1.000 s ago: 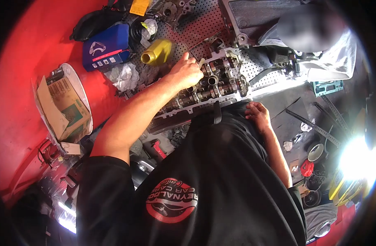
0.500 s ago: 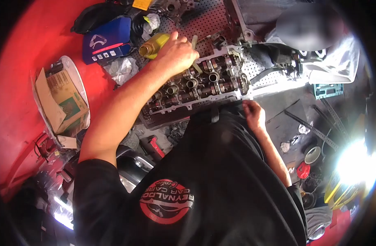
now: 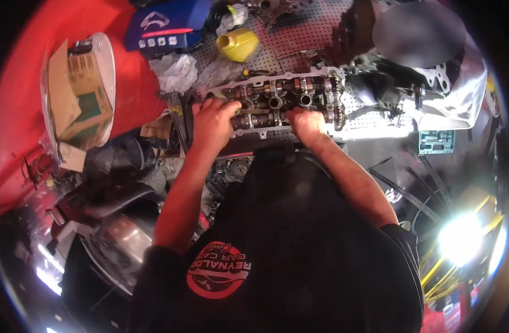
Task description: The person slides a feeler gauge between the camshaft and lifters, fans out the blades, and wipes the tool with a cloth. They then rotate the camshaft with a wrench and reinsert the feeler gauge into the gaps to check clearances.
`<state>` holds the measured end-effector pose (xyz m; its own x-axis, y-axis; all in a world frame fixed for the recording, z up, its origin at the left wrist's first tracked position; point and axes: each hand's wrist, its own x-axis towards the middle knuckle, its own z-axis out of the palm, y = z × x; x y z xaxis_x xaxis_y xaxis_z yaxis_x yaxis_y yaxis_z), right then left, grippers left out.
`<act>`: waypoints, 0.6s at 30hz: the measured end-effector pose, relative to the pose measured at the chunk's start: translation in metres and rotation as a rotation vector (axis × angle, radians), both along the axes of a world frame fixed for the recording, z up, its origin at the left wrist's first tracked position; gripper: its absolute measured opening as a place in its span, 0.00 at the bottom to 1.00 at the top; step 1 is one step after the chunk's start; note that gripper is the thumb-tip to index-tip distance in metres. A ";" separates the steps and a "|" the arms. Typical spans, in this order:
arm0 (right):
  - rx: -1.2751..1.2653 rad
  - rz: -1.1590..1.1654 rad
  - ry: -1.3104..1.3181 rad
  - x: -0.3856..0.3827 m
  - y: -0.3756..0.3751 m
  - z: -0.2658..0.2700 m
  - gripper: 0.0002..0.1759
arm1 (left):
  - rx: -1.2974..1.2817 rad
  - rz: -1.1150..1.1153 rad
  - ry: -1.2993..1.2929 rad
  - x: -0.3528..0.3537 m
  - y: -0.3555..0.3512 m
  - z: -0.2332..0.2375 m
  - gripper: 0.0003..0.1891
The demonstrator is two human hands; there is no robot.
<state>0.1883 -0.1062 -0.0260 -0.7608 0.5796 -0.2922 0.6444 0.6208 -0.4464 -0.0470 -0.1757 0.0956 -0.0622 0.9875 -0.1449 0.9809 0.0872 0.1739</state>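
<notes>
A long metal engine cylinder head (image 3: 261, 134) with shafts and round ports lies across the bench in front of me. My left hand (image 3: 215, 119) is over its left part, thumb and fingers closed on one end of a thin flat metal tool (image 3: 255, 111). This tool lies lengthwise above the shafts and reaches toward my right hand (image 3: 308, 125). The right fingers are curled down on the middle-right of the engine part, and what is under their tips is hidden.
Behind the engine part are a yellow bottle (image 3: 239, 45), a screwdriver (image 3: 257, 72), crumpled plastic (image 3: 176, 72) and a blue container (image 3: 168, 25). An open cardboard box (image 3: 79, 102) is at left. A teal tool case (image 3: 436, 142) and bright lamp (image 3: 461, 237) are at right.
My left hand has come down and left from near the yellow bottle, with the flat tool. My right hand has moved from the front edge onto the engine part. The view has shifted.
</notes>
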 end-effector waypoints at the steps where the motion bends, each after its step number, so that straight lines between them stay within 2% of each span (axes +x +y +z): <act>1: 0.008 -0.012 0.020 0.000 -0.001 -0.002 0.09 | -0.012 -0.013 0.017 -0.010 -0.003 -0.004 0.16; 3: 0.046 -0.053 0.070 0.006 -0.002 -0.003 0.07 | 0.049 -0.072 -0.023 -0.028 -0.004 -0.023 0.14; 6: 0.045 -0.208 0.083 0.020 -0.013 -0.005 0.07 | 0.056 -0.217 0.080 -0.031 0.026 -0.036 0.13; 9: -0.035 -0.412 0.038 0.058 -0.041 0.019 0.08 | -0.260 -0.276 0.025 -0.024 0.067 -0.045 0.11; 11: -0.081 -0.568 -0.040 0.100 -0.068 0.016 0.09 | -0.431 -0.330 0.029 -0.015 0.088 -0.058 0.09; 12: -0.147 -0.641 -0.122 0.125 -0.082 0.015 0.09 | -0.408 -0.353 0.015 -0.011 0.091 -0.068 0.09; 14: 0.004 -0.726 -0.029 0.183 -0.129 -0.005 0.22 | -0.369 -0.394 -0.010 -0.006 0.089 -0.091 0.08; 16: 0.025 -0.822 -0.052 0.260 -0.197 -0.051 0.23 | -0.376 -0.475 0.046 -0.006 0.091 -0.086 0.08; 17: -0.026 -0.731 -0.196 0.303 -0.238 -0.068 0.26 | -0.361 -0.487 0.022 -0.007 0.090 -0.086 0.08; 18: -0.292 -0.957 -0.496 0.304 -0.255 -0.054 0.25 | -0.347 -0.499 -0.001 -0.007 0.088 -0.086 0.08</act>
